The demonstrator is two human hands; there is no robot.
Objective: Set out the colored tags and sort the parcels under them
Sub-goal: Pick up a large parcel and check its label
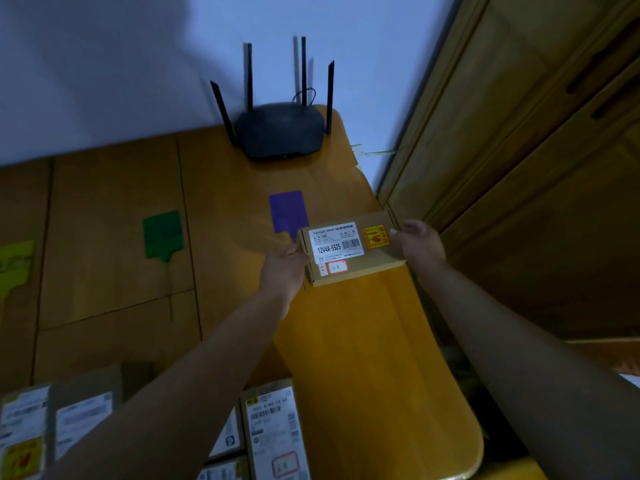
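Fingers of the left hand (282, 268) grip the left end of a flat brown cardboard parcel with a white printed label (349, 249), and fingers of the right hand (417, 244) pinch its right end. The parcel sits level just below a purple plastic tag (288, 211), covering the tag's stem, low over the yellow wooden worktop (363, 341). A green tag (162, 235) and a yellow-green tag (15, 265) lie further left. More labelled cardboard parcels (273, 431) crowd the near edge. A black four-antenna router (280, 135) stands at the back.
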